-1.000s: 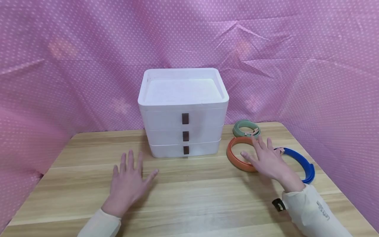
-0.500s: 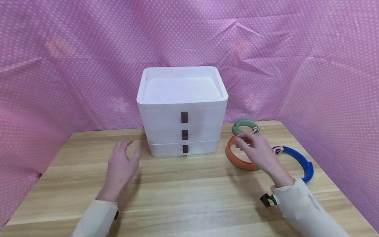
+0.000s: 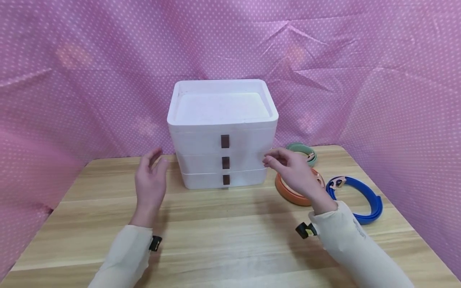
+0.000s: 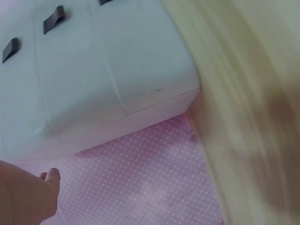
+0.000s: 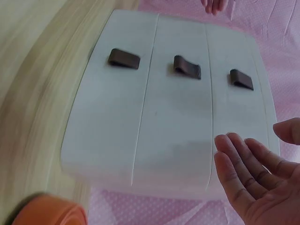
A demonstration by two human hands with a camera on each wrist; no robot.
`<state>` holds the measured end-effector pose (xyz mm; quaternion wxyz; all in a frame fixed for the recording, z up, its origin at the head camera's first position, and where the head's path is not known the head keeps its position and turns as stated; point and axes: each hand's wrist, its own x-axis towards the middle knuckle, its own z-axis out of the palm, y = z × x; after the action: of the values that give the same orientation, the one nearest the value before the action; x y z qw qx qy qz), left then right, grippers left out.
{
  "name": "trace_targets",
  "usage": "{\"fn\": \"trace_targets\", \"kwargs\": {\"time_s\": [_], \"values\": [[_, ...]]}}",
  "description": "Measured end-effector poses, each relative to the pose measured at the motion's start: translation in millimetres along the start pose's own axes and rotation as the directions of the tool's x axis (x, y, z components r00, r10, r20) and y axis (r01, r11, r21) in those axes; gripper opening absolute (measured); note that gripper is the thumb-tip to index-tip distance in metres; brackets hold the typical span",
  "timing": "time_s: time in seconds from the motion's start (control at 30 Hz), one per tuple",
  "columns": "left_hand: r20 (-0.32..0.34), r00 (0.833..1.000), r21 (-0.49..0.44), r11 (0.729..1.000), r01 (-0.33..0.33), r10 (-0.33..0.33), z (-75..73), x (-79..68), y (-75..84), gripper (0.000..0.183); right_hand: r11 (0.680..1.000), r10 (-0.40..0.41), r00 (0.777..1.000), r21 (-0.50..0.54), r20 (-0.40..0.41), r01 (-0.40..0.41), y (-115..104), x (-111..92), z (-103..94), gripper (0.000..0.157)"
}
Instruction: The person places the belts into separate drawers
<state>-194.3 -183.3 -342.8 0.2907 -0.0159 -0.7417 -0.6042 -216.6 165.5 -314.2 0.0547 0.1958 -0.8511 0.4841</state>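
A white three-drawer box [image 3: 201, 144] with a tray-like top and dark pull tabs stands at the back of the table. My left hand [image 3: 150, 186] hovers left of the box, fingers relaxed and holding nothing; in the left wrist view only part of that hand [image 4: 28, 194] shows at the lower left corner. In front of the box's right side is my right hand [image 3: 293, 170], raised with loosely bent fingers and nothing in them. The right wrist view shows its palm and fingers [image 5: 229, 173] spread apart near the top drawer.
Three coiled belts lie right of the box on the wooden table [image 3: 223, 240]: a green one [image 3: 312, 160] at the back, an orange one [image 3: 288, 195] partly behind my right hand, and a blue one [image 3: 371, 196] farther right. Pink dotted cloth [image 3: 230, 40] hangs behind.
My right hand has moved left from over the belts to the box's right front. My left hand has risen toward the back, its spread fingers now drawn closer together. Box and belts have stayed put.
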Motion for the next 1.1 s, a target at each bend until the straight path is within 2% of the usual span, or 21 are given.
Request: {"fn": "trace_targets", "kwargs": {"time_s": [0.13,0.23,0.43,0.57,0.67,0.8,0.9,0.97,1.03,1.1], "values": [[-0.027,1.000,-0.064,0.998,-0.006,0.005,4.4,11.5,4.9,0.043,0.999,-0.021,1.000,0.026,0.018,0.021,-7,9,8.1,0.027],[-0.045,0.998,-0.087,0.995,-0.040,0.036,5.6,24.1,7.7,0.042,0.998,-0.038,0.999,0.043,0.020,0.037,-11,16,15.5,0.027],[-0.046,0.999,-0.122,0.992,-0.012,0.007,6.3,52.1,20.1,0.043,0.988,-0.033,0.999,0.150,0.026,0.029,-19,25,29.3,0.025],[-0.019,1.000,-0.108,0.994,-0.003,0.001,8.3,67.1,26.7,0.043,0.982,-0.031,0.999,0.189,0.036,0.023,-22,29,35.3,0.026],[-0.015,1.000,-0.064,0.998,0.001,-0.002,9.3,75.8,28.3,0.043,0.980,-0.012,0.999,0.198,0.038,0.004,-24,31,39.1,0.026],[-0.010,0.998,-0.005,0.998,0.055,-0.055,9.2,84.8,31.8,0.047,0.974,0.026,0.999,0.224,0.042,-0.035,-28,34,44.1,0.028],[0.021,0.995,0.004,0.996,0.093,-0.093,10.5,93.3,35.5,0.051,0.971,0.032,0.999,0.237,0.029,-0.038,-30,37,47.4,0.028],[0.050,0.994,-0.018,0.995,0.098,-0.097,12.4,99.9,36.6,0.053,0.966,0.023,1.000,0.255,0.016,-0.026,-30,38,50.2,0.028],[0.078,0.993,-0.105,0.990,0.098,-0.090,14.1,105.9,35.9,0.051,0.955,0.007,1.000,0.297,0.010,-0.010,-29,38,54.1,0.028],[0.094,0.992,-0.209,0.973,0.098,-0.080,15.4,111.2,33.5,0.049,0.939,-0.005,1.000,0.343,0.013,0.001,-28,38,58.9,0.030]]}}
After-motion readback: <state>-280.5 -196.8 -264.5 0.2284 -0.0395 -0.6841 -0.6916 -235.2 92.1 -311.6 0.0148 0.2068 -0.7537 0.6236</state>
